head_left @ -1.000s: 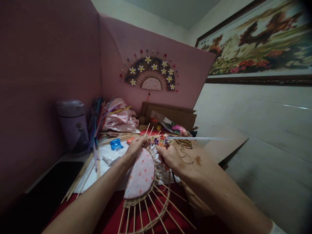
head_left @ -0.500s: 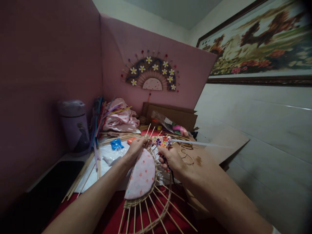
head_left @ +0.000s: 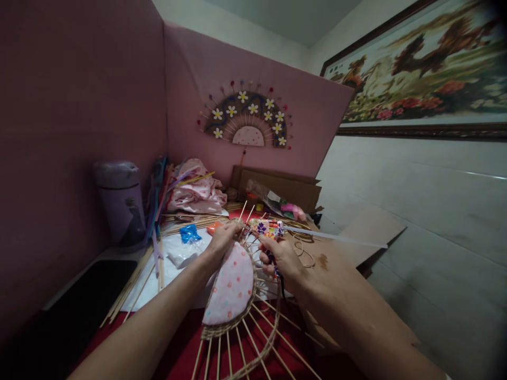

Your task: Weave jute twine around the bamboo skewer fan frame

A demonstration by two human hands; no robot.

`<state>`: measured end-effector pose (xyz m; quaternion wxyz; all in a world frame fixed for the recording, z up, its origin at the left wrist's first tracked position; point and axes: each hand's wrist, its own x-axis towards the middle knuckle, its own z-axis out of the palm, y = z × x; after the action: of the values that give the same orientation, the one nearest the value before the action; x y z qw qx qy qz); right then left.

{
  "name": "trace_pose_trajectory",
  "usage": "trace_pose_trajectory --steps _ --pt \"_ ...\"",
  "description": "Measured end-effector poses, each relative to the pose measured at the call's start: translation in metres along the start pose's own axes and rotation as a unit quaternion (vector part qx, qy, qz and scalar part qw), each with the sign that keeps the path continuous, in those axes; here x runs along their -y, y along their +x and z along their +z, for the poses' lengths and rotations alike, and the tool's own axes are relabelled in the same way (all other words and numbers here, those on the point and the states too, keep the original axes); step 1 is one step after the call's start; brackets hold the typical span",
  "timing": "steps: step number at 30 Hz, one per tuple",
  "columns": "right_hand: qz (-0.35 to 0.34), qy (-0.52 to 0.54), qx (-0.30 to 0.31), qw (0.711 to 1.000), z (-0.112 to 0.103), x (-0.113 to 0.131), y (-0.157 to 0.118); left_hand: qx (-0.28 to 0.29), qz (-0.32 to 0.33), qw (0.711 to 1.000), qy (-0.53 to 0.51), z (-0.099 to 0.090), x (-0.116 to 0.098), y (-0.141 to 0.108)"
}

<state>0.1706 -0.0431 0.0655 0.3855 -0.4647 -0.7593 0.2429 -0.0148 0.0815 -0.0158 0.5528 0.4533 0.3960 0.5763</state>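
My left hand (head_left: 225,240) is closed on the upper end of a half-round fan frame (head_left: 255,295), which has a pink dotted cloth centre (head_left: 232,285), a braided cord edge and thin wooden sticks spreading outward. In my right hand (head_left: 279,256) is a flower-patterned hot glue gun (head_left: 267,228), its fingers wrapped round the grip. A long whitish glue stick (head_left: 336,237) juts out of the gun's back end. The nozzle points left, close to the sticks beside my left fingers; whether it touches them I cannot tell. An outer braided ring (head_left: 273,338) crosses the sticks.
Blue packet (head_left: 190,234), orange packet (head_left: 214,227), and loose sticks (head_left: 132,285) lie around the white sheet. Behind are crumpled dotted cloth (head_left: 198,190), cardboard (head_left: 277,184) and coiled cord (head_left: 303,250). At left stand a purple bottle (head_left: 121,206) and a dark flat panel (head_left: 91,290). A finished fan (head_left: 247,116) hangs ahead.
My right hand and the glue gun have shifted slightly to the right, and the glue stick's rear end now sits a little lower. My left hand keeps its hold on the frame.
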Motion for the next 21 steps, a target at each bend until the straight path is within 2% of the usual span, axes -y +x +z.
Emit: trace_pose_trajectory --steps 5,10,16,21 --pt "-0.047 -0.037 0.033 0.998 0.002 -0.004 0.002 0.002 0.001 1.0 -0.001 0.0 0.001 0.0" --pt "-0.049 -0.04 0.032 0.997 0.002 -0.012 0.006 -0.002 0.005 1.0 -0.004 0.0 0.0 0.001" --pt "-0.081 -0.062 0.036 0.994 -0.003 -0.009 0.004 0.0 0.01 1.0 -0.007 0.001 0.0 0.001" --pt "-0.057 -0.029 0.03 0.997 -0.004 -0.005 0.003 0.001 0.008 1.0 -0.002 0.0 0.002 0.002"
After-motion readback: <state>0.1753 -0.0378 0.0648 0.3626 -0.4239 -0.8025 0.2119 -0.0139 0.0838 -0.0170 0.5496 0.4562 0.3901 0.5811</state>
